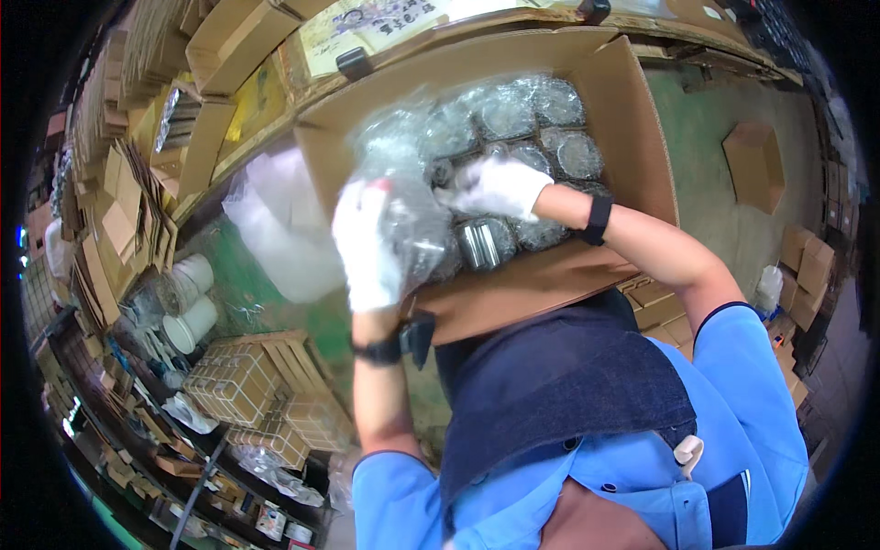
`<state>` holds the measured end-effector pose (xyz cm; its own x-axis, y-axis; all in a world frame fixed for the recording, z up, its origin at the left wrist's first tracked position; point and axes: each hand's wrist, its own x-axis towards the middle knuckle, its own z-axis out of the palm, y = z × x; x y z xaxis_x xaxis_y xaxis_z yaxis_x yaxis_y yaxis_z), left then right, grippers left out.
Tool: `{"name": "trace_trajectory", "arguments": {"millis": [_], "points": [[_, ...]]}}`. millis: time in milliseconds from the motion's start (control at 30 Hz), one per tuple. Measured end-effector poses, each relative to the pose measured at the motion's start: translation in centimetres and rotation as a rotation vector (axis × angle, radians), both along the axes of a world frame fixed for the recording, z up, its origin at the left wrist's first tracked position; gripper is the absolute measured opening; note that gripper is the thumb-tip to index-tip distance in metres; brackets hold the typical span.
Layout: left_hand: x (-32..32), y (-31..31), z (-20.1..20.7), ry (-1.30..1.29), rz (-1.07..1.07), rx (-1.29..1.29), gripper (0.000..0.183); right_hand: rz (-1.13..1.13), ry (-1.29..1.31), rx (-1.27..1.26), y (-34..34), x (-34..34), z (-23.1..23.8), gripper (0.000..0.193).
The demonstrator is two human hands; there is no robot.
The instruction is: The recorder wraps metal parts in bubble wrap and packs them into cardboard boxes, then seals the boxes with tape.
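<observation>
A large open cardboard box point(653, 147) stands before me. Several rounded, clear plastic-wrapped containers point(507, 116) sit in it in rows, and one with a shiny metallic side point(480, 244) lies near the front. My left hand point(368, 240), in a white glove, is closed at the box's left side on clear plastic wrap point(420, 229), bunched around something I cannot make out. Over the middle of the box is my white-gloved right hand point(504, 187), beside the wrapped containers. Its fingers are smeared by motion, so their grip is unclear.
A workbench point(477, 29) with papers runs behind the box. Translucent plastic sheeting point(289, 234) hangs left of it. White buckets point(191, 323) and strapped cartons point(236, 380) stand at the left, and another open carton point(753, 168) lies on the floor at the right.
</observation>
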<state>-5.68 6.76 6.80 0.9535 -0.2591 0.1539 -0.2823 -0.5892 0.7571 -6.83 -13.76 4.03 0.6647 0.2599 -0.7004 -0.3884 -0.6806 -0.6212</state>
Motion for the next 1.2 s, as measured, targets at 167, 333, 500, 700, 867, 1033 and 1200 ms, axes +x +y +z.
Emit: {"name": "trace_trajectory", "arguments": {"millis": [167,333,500,700,867,1033,1200], "points": [[0.2,-0.3,4.3,0.527,0.31,-0.871,0.013,0.803,-0.867,-0.017,1.2,-6.9,-9.0,0.026],[-1.1,0.4,3.1,0.575,0.222,-0.778,0.026,0.929,-0.794,-0.247,3.2,-7.7,-9.7,0.048],[-1.8,-1.8,3.0,0.858,0.229,-1.006,0.041,0.82,-0.409,-0.231,0.4,-6.2,-9.1,0.071],[-2.5,-1.6,0.4,1.166,0.15,-1.122,0.048,-0.017,-0.04,-0.268,-5.9,-4.4,-2.4,0.087],[-3.6,-3.5,-0.7,1.444,0.18,-1.398,0.044,0.09,-0.703,0.008,-5.8,-1.7,5.8,0.023],[-4.1,-6.5,0.7,1.483,0.185,-1.279,0.036,0.11,-0.964,0.312,-4.8,-1.7,3.7,0.028],[-3.9,-5.8,1.5,1.128,-0.116,-0.957,0.018,-0.606,0.337,0.688,-5.7,-1.4,3.5,0.052]]}}
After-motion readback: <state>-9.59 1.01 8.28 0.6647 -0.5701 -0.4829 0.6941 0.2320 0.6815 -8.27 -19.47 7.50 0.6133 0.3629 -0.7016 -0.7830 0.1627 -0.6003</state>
